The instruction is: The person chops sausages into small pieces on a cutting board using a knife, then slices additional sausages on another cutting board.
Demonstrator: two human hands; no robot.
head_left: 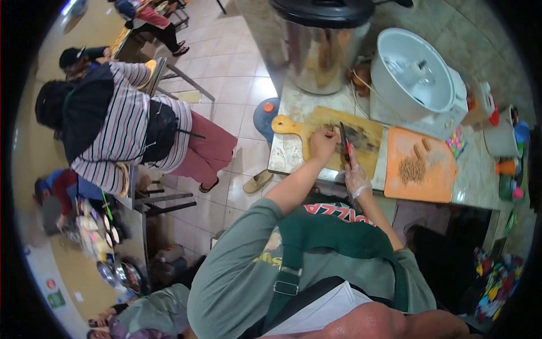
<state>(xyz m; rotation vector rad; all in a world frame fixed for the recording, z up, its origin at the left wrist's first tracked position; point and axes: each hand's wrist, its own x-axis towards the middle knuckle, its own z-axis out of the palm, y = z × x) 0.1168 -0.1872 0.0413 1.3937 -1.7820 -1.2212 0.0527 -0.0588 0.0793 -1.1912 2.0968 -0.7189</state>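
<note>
A wooden cutting board [318, 116] with a rounded handle lies on the counter, its middle stained dark. My left hand [324, 144] rests on this board with the fingers drawn together at their tips; what they hold is too small to make out. In my right hand [357, 179], which wears a clear plastic glove, is a knife [343, 135] with a red and black handle. Its blade points away from me over the board, close beside my left fingertips. To the right, an orange cutting board [395, 164] carries a pile of small brown pieces [412, 170] and short brown sticks [418, 151].
Behind the boards stand a large steel pot [319, 56] with a black lid and a white mixer bowl [406, 96]. Containers [502, 133] line the counter's right end. A blue water jug [266, 121] stands on the floor. Leftward, a person in a striped top [127, 113] leans over a table.
</note>
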